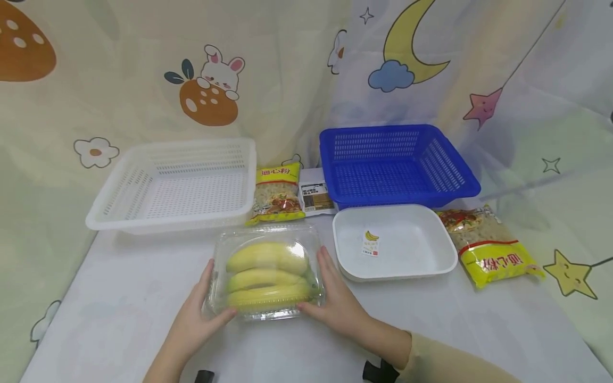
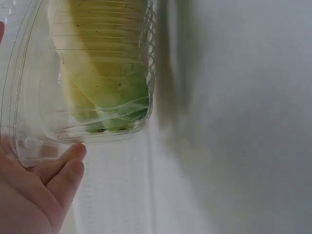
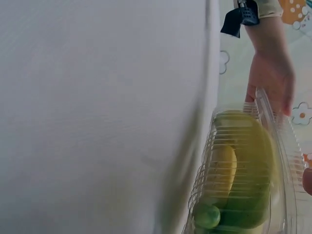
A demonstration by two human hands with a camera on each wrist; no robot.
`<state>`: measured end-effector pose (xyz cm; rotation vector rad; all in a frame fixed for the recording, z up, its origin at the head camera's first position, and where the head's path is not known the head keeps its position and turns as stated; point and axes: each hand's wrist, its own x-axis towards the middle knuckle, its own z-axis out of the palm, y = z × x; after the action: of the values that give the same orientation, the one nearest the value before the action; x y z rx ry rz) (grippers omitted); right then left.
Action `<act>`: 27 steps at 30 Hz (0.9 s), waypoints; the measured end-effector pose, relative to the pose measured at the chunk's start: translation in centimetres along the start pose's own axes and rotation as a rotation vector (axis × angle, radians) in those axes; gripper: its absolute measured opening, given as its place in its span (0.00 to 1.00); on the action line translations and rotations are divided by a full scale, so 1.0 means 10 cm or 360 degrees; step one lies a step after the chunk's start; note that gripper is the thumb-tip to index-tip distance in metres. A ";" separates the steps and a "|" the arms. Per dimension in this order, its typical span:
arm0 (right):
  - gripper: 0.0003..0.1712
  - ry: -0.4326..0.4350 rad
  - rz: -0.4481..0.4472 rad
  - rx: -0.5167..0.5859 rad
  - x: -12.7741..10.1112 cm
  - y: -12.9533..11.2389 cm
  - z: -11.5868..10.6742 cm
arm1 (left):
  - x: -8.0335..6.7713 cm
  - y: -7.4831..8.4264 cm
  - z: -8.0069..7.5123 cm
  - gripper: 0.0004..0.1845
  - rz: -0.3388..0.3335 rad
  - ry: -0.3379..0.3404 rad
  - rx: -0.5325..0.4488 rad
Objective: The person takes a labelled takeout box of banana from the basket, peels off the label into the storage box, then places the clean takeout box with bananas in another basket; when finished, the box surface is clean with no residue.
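A clear plastic clamshell box (image 1: pixel 268 234) with yellow bananas (image 1: pixel 268 279) inside is held between both hands near the table's front. The left hand (image 1: pixel 201 308) grips its left end, thumb at the near edge; in the left wrist view its fingers (image 2: pixel 68 175) curl at the box rim. At the opposite end, the right hand (image 1: pixel 340 303) grips with its thumb on the near corner. Both wrist views show the ribbed side of the box, with a shadow on the tabletop beside it. Green banana parts (image 3: pixel 248 204) and a small round green end show through the plastic.
A white basket (image 1: pixel 110 213) stands back left, a blue basket (image 1: pixel 407 199) back right. Before the blue one is a white tray (image 1: pixel 412 255) with a banana-picture label (image 1: pixel 370 244). Yellow pasta bags (image 1: pixel 276 194) (image 1: pixel 493 255) and a small white packet (image 1: pixel 316 197) lie near the containers.
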<state>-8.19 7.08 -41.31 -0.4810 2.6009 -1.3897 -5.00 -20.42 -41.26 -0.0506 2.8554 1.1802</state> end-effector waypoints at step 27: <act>0.60 0.0100 -0.0249 -0.0161 1.32 -1.04 -0.25 | 0.96 0.13 -1.33 0.50 0.0303 0.0220 0.0085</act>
<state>-19.09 -0.92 -31.10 -0.6790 2.7467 -1.3424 -15.10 -29.00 -31.48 0.1514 3.0694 1.1731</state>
